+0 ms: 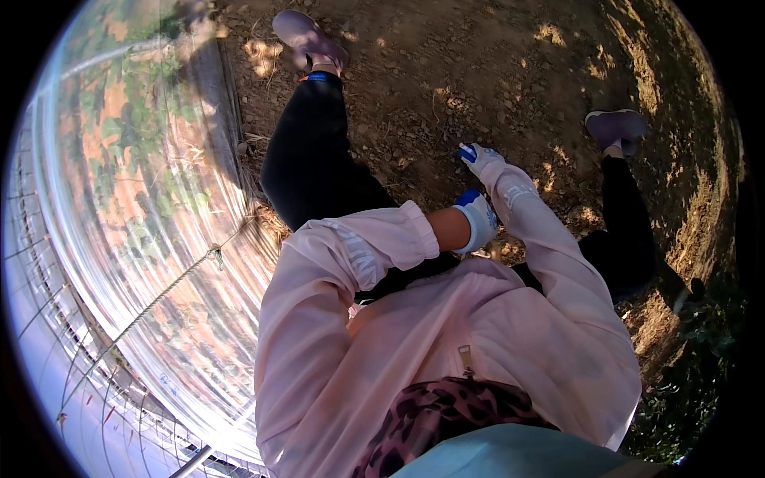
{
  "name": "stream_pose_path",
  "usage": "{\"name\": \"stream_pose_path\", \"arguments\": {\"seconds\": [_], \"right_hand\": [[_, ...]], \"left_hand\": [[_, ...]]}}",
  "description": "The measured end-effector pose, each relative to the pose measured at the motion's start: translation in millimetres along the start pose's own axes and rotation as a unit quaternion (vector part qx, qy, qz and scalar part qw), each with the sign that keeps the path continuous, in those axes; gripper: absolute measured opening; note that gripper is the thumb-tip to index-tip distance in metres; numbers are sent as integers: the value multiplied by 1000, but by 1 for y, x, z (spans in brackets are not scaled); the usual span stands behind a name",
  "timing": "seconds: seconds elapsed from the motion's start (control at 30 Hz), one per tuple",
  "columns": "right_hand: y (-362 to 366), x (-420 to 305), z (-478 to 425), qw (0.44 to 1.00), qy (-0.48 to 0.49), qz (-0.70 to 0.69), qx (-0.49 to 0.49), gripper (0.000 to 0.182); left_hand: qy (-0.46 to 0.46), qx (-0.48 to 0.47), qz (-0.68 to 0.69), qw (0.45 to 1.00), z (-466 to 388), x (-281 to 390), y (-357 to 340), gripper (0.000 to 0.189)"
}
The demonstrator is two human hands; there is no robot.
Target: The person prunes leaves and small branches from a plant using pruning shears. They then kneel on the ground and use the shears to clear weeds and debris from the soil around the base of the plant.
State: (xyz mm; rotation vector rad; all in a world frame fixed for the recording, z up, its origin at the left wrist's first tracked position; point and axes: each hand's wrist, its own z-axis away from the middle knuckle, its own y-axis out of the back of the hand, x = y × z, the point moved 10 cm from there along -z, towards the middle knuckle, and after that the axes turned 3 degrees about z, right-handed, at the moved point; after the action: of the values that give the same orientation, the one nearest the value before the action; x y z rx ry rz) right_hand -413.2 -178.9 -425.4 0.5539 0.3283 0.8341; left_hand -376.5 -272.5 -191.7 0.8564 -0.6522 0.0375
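My left hand (pixel 478 220), in a white and blue work glove, is bent at the wrist near the middle of the view, above the dirt ground between my legs. My right hand (pixel 481 158), gloved the same way, is farther forward, low over the stony soil (pixel 418 128). Its blue fingertips are bent. A small white patch shows at the fingertips; whether it is glove or a held thing, I cannot tell. The left fingers are mostly hidden behind the glove's back. The two hands are apart.
Clear plastic sheeting (pixel 197 287) rises at the left, with green plants behind it. A taut rope (pixel 161 299) with a knot crosses it. My shoes (pixel 305 39) rest wide apart on the soil. Dark foliage (pixel 675 394) stands at the lower right.
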Motion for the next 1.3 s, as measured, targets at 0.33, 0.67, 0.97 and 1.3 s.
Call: {"name": "stream_pose_path", "arguments": {"seconds": [0.33,0.67,0.97,1.3], "right_hand": [[-1,151,65,996,-37,79,3,57],[-14,13,15,998,-4,49,-38,65],[17,-53,-7,995,62,82,-13,60],[-21,188,71,996,-56,36,-54,56]], "left_hand": [[-28,-48,-41,998,-5,12,-8,25],[-33,-80,-14,996,-3,13,-20,23],[-27,19,-40,999,-22,7,-17,21],[-38,-85,-73,993,-28,20,-17,26]]}}
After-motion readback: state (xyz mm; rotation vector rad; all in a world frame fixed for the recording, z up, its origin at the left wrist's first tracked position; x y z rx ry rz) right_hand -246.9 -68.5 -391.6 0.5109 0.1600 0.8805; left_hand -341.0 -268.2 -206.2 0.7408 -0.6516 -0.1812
